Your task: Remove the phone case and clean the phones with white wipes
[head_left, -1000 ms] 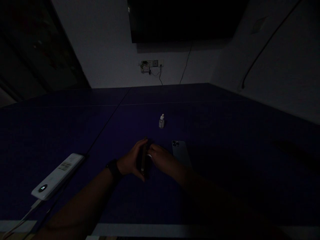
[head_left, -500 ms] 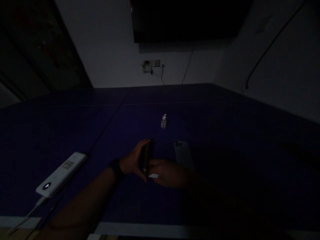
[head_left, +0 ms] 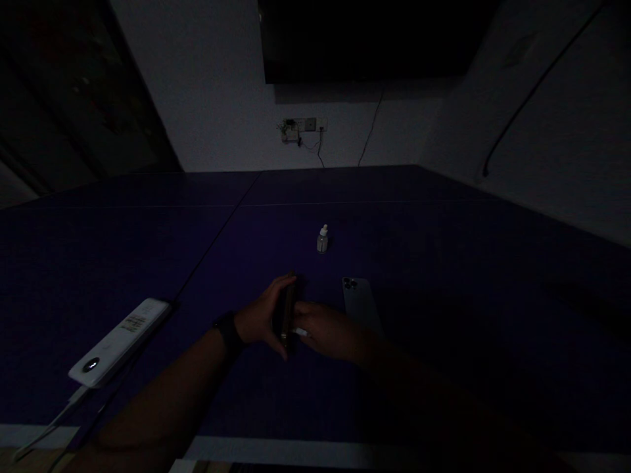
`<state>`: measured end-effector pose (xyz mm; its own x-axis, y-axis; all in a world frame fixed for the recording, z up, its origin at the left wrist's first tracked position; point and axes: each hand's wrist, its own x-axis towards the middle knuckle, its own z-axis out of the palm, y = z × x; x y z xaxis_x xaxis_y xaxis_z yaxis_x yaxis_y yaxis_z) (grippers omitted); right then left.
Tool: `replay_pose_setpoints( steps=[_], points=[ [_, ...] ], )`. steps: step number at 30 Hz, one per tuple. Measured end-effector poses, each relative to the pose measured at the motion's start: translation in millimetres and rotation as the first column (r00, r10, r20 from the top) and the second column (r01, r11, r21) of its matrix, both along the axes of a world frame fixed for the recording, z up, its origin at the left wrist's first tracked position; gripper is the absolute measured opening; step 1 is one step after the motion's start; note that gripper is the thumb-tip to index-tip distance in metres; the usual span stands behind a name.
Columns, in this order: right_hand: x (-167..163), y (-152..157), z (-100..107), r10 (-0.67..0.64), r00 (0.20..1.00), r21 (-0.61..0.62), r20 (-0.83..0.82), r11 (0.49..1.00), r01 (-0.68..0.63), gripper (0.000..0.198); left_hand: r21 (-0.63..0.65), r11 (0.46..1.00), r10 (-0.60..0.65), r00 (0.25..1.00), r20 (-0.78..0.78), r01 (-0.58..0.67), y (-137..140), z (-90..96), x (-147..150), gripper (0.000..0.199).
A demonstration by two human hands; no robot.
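My left hand [head_left: 263,320] is closed around a phone [head_left: 289,309] stood on its long edge, fingers at the far end and thumb at the near end. Against the phone's right side, my right hand [head_left: 325,330] pinches a small white thing [head_left: 301,333], perhaps a folded wipe; most of it is hidden by the fingers. A second phone [head_left: 362,302], pale with several camera lenses, lies back up just beyond my right hand, partly covered by it. Farther off, a small clear bottle with a white dropper cap [head_left: 322,240] stands upright.
At the left lies a white power bank [head_left: 121,345] with a lit round display and a white cable [head_left: 54,424] plugged in. The dark purple tabletop [head_left: 276,223] reaches the wall, where sockets [head_left: 300,127] sit below a large dark screen [head_left: 365,43]. The room is dim.
My right hand has shifted slightly up and away along the phone's side with the white thing. The left hand and its phone have barely moved.
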<state>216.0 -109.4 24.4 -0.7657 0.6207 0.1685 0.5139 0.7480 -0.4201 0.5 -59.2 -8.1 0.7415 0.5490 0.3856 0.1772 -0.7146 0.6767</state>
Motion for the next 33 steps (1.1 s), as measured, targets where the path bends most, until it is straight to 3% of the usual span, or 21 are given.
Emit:
replay_pose_setpoints(
  steps=[3, 11, 14, 18, 22, 25, 29, 33],
  points=[
    [1.3, -6.2, 4.3, 0.112, 0.990, -0.131, -0.082, 0.984, -0.122, 0.020, 0.007, 1.000, 0.001, 1.000, -0.002, -0.001, 0.3, -0.8, -0.9, 0.152],
    [1.3, -3.7, 2.3, 0.071, 0.977, -0.362, -0.202, 0.921, -0.142, 0.020, 0.012, 1.000, -0.004, 1.000, 0.001, 0.004, 2.0, -3.4, -2.0, 0.152],
    [1.4, -3.5, 6.6, 0.130, 0.977, -0.319, -0.170, 0.930, -0.180, 0.023, 0.025, 1.000, -0.009, 1.000, -0.001, 0.009, 1.6, -1.8, -1.3, 0.153],
    [0.4, -7.2, 9.0, 0.179, 0.982, -0.151, -0.053, 0.971, -0.185, 0.025, 0.012, 1.000, -0.012, 1.000, -0.006, 0.012, 1.0, -0.4, -1.0, 0.153],
    [-0.9, -6.9, 1.8, 0.095, 0.989, 0.096, 0.111, 0.990, -0.106, 0.020, -0.005, 1.000, -0.018, 1.000, -0.008, 0.018, 0.1, 0.1, -1.0, 0.150],
    [-1.0, -2.4, -3.2, 0.010, 0.989, 0.183, 0.150, 0.982, -0.038, 0.018, -0.014, 1.000, -0.018, 1.000, 0.003, 0.018, -0.6, 0.1, -0.6, 0.150],
    [-0.2, -1.3, -0.5, -0.033, 0.991, 0.157, 0.133, 0.987, 0.011, 0.018, -0.024, 1.000, -0.013, 1.000, 0.014, 0.014, -1.2, 0.1, -0.5, 0.149],
    [1.4, -8.0, 7.6, 0.131, 0.991, -0.083, -0.005, 0.988, -0.131, 0.023, -0.005, 1.000, -0.005, 1.000, 0.005, 0.005, -0.8, -0.5, -0.8, 0.151]
  ],
)
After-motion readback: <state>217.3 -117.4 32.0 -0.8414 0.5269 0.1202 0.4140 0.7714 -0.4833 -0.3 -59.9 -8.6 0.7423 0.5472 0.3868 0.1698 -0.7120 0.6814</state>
